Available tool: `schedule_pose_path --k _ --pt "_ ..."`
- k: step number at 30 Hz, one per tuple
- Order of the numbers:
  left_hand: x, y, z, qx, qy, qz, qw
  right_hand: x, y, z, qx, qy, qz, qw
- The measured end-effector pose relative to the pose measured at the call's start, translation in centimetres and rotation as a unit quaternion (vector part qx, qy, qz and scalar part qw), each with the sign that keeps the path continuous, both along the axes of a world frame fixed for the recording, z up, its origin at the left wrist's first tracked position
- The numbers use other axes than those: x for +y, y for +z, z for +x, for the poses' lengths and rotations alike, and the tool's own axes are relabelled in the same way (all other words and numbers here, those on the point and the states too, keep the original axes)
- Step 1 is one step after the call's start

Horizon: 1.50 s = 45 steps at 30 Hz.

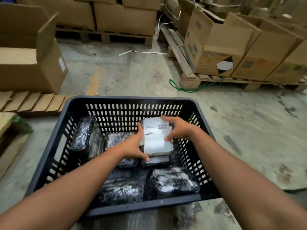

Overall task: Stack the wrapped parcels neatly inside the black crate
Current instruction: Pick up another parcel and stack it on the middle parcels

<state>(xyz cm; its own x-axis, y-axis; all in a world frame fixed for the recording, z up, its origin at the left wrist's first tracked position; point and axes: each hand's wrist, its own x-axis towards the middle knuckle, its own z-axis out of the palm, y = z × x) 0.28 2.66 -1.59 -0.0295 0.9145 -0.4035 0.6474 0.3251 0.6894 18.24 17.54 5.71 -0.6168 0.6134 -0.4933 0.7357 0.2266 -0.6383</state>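
A black perforated plastic crate (126, 98) stands on the concrete floor in front of me. Inside it, both hands hold one wrapped parcel with a white shipping label (156, 138) at the far right, resting on another parcel (157, 161). My left hand (134, 145) grips its left edge and near corner. My right hand (177, 128) grips its right edge and far corner. Other black-wrapped parcels lie in the crate: one at the far left (86, 135), one under my left hand (119, 138), one at the near right (174, 181) and one at the near middle (119, 191).
An open cardboard box (29, 63) stands at the left with flattened cardboard (33, 103) beside it. Pallets stacked with cartons (232, 52) line the right and back. A green cord (182, 87) and a white strap (142, 52) lie on the floor.
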Motion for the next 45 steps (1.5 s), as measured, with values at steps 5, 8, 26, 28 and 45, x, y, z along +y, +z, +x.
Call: schedule_pose_path --k 5,8,26,28,45 --pt "-0.1 -2.1 0.0 0.141 -0.001 -0.006 0.990 -0.3 -2.8 -0.7 -0.019 -0.003 -0.023 1.000" --pt "0.3 -2.6 -0.1 0.170 -0.011 -0.007 0.985 0.2 -4.4 -0.3 -0.015 -0.013 -0.019 1.000" --pt "2.0 -3.7 -0.7 0.152 -0.143 0.067 0.976 -4.6 -0.8 6.5 -0.263 0.335 0.044 0.904" --pt "1.8 -3.8 -0.8 0.145 -0.135 0.074 0.977 -6.5 -1.0 6.7 -0.271 0.397 0.040 0.876" --pt "1.6 -3.2 -1.3 0.157 -0.164 0.061 0.972 -6.2 -1.2 7.4 -0.153 0.365 0.168 0.903"
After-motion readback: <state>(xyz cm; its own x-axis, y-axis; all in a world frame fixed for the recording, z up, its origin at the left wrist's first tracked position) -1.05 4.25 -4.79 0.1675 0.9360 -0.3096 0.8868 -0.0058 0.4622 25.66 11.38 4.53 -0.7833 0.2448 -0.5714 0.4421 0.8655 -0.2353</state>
